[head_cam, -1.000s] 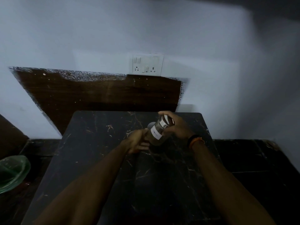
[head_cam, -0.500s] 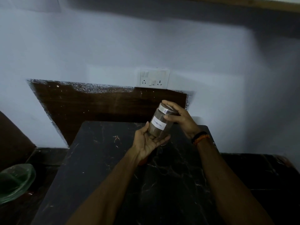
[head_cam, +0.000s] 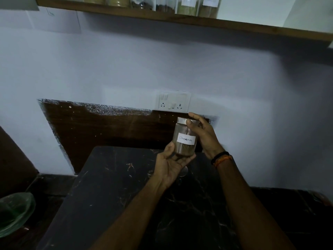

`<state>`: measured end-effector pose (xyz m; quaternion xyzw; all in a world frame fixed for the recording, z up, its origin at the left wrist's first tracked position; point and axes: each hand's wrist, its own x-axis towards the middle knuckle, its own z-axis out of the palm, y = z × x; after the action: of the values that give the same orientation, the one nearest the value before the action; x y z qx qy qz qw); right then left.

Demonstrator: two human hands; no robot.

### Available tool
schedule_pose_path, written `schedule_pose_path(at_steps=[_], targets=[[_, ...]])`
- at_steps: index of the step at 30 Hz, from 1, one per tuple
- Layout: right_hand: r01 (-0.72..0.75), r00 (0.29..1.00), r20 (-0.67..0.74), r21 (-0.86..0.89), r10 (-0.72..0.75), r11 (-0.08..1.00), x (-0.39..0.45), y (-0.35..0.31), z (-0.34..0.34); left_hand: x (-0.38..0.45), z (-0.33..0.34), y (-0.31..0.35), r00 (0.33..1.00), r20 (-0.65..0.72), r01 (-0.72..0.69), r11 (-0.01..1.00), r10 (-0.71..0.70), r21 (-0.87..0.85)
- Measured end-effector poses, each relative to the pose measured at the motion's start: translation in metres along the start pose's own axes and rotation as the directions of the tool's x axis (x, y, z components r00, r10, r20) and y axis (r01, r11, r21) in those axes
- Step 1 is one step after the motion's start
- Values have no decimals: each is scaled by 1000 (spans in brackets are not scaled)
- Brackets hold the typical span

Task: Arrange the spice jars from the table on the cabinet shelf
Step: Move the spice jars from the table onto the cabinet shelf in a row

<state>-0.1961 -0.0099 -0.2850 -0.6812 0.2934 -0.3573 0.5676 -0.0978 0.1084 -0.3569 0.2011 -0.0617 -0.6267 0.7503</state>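
A glass spice jar (head_cam: 182, 148) with a metal lid and a white label reading "Cinnamon" is held upright above the far end of the dark marble table (head_cam: 111, 192). My left hand (head_cam: 170, 165) cups its base from below, thumb against the glass. My right hand (head_cam: 201, 134) grips its lid and right side, thumb on the lid's rim. Along the top runs the wooden shelf (head_cam: 180, 18), with several labelled spice jars (head_cam: 187, 6) standing in a row on it.
A white switch-and-socket plate (head_cam: 173, 102) sits on the wall just above the jar. A dark wood panel (head_cam: 100, 127) backs the table. A green glass bowl (head_cam: 12, 213) lies low at the left.
The jar has been lifted off the table and turned upright, label facing me. My view has tilted up, and the shelf with its jars has come into sight.
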Motion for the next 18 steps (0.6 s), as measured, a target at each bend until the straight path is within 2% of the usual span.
schedule_pose_path(at_steps=[12,18], targets=[[79,995,-62,-9,-80,997,11,-41,-12,11,43,15,999,18,-28,999,28,-23],[154,984,-89,12,-152,988,19,-84,-24,19,83,24,994,102,-37,999,40,-30]])
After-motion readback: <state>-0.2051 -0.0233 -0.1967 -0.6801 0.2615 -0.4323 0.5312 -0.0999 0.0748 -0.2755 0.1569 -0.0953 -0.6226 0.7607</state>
